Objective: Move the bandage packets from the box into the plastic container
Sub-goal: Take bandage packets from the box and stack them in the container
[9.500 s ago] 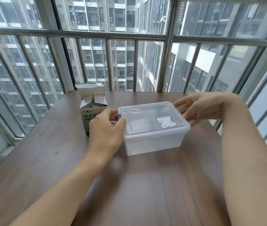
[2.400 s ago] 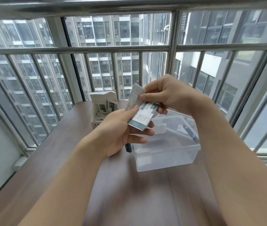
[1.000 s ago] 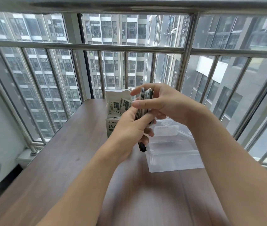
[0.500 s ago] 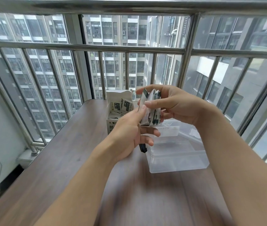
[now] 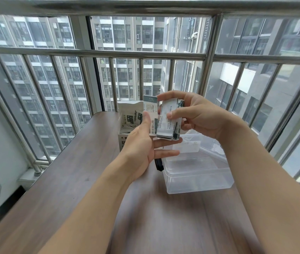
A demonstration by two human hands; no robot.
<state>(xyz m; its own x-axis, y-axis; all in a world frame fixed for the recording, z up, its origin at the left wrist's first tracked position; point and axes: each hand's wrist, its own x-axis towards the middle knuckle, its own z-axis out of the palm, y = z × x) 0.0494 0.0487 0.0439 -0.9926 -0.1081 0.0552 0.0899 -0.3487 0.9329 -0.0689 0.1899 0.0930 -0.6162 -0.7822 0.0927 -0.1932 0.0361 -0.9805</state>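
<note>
Left hand: raised above the table, thumb pressing one bandage packet upright, lower fingers stretched out under the stack.
Right hand: thumb and fingers pinching a stack of bandage packets, held just above the plastic container.
Box: open, behind the left hand, more packets inside.
Plastic container: clear, open, on the wooden table under the right wrist.
Window bars: beyond the table.

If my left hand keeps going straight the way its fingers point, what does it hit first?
Probably the plastic container: the left hand's lower fingers point right, toward its far rim. Depth is unclear, so they might pass above it.
</note>
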